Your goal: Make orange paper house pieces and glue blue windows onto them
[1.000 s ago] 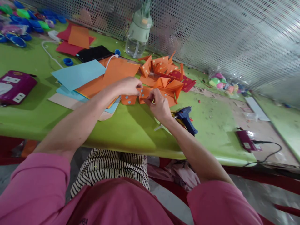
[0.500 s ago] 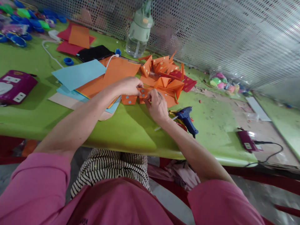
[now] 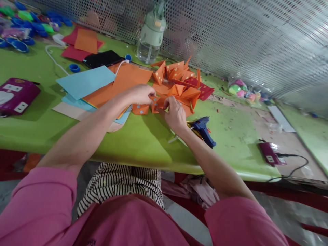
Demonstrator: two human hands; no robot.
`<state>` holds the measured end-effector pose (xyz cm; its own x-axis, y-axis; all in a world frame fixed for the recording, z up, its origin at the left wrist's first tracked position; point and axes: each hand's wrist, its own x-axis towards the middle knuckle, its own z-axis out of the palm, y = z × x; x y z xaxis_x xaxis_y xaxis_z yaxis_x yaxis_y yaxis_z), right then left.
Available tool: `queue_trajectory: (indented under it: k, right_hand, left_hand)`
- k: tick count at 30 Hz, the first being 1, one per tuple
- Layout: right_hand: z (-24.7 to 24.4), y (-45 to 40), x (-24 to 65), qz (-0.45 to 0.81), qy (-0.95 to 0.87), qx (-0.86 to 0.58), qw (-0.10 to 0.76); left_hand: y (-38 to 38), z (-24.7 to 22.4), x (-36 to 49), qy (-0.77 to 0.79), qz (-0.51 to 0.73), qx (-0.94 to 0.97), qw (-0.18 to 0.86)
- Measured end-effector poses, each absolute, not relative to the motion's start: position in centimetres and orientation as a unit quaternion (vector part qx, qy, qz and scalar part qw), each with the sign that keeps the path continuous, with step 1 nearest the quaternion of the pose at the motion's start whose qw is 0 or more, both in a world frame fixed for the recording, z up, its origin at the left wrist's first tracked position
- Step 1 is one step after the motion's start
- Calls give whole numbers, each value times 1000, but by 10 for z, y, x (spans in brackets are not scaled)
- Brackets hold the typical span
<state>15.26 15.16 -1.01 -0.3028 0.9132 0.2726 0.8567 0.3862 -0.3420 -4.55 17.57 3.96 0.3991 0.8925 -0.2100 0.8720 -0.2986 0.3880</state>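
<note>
My left hand (image 3: 144,94) is closed on the left part of a folded orange paper piece (image 3: 140,109) dotted with small light-blue squares. My right hand (image 3: 174,112) pinches the same paper at its right part, thumb and fingers close together. The fingers hide some of the folds. Just behind my hands lie folded orange papers (image 3: 188,92), and farther back a heap of orange folded shapes with pale spots (image 3: 176,70). A spotted red paper (image 3: 205,91) sticks out at their right. Beside my right wrist rests a dark blue glue gun (image 3: 204,129).
Left of my hands are loose orange sheets (image 3: 132,77), a light-blue sheet (image 3: 87,82) and a black phone (image 3: 102,59). A water bottle (image 3: 151,37) stands against the perforated metal panel (image 3: 230,37). Purple power boxes (image 3: 17,95) sit at both sides. Bagged colourful pieces (image 3: 243,90) lie right.
My right hand has shifted slightly to the right and its fingers have changed position on the paper. My left hand stays almost in place.
</note>
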Motion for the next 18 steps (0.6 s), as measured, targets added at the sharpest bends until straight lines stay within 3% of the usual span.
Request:
queue_trajectory:
  k: [6,18]
  right_hand:
    - [-5,147,171,46,-844,-482,231]
    - [-14,145,171,-86,-891,-420,148]
  left_hand:
    - [176,39,-45,549,25,804,227]
    - [180,32,-45,555,43,800,226]
